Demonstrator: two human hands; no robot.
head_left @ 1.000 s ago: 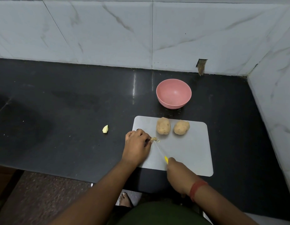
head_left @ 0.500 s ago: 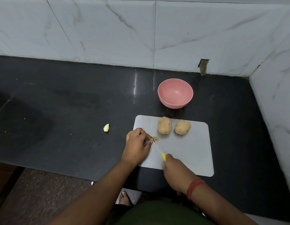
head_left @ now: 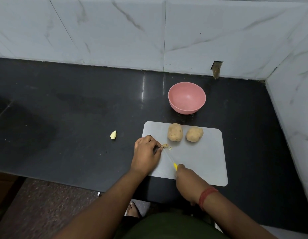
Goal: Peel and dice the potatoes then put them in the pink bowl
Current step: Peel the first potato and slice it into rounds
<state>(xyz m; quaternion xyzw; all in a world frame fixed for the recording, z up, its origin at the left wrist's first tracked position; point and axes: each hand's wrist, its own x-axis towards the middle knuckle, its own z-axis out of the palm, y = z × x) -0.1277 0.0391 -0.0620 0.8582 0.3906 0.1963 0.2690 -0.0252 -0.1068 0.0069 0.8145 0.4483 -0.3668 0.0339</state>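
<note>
1. I see the right hand (head_left: 187, 180) curled round a yellow-handled knife (head_left: 170, 159) near the front edge of the cutting board (head_left: 201, 161), the blade angled toward the board's left edge.
2. The left hand (head_left: 146, 156) rests at the board's left edge with its fingers curled down at the knife tip, pinching something dark I cannot make out.
3. Small potato scraps (head_left: 166, 146) lie just beside those fingertips.
4. Two potatoes, the left potato (head_left: 175, 132) and the right potato (head_left: 194, 134), sit along the board's back edge, close but apart.
5. The pink bowl (head_left: 186, 97) stands on the black table (head_left: 81, 118) just behind the board.
6. A pale peeled piece (head_left: 113, 135) lies on the table, left of the board.
</note>
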